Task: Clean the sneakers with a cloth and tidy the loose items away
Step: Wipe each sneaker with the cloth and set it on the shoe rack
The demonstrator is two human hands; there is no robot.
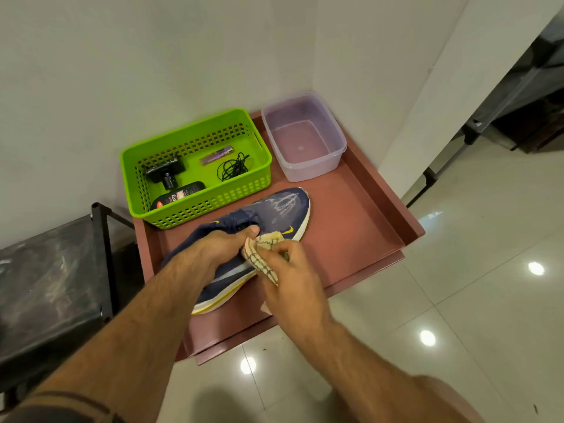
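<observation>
I see a navy sneaker (274, 209) lying on the reddish-brown tray (360, 227), toe pointing away from me toward the clear plastic tub (305, 135) at the tray's far right corner. My left hand (219, 248) wraps over the sneaker's collar, fingers curled around the upper to hold it. My right hand (290, 270) pinches a bunched beige cloth (265, 254) with dark grid lines, pressed against the sneaker's side just beside the yellow logo. The toe shows pale streaks, possibly moisture or reflected light; I cannot tell which.

Behind the sneaker, just beside it, sits a green basket (146, 160). Inside it I make out a black brush-like tool (164, 172), a dark bottle (180, 196) with a label, a small purple tube (216, 155) and a tangle of black cord (233, 167). A dark rack (45, 285) stands to the left on the glossy tiled floor (457, 285).
</observation>
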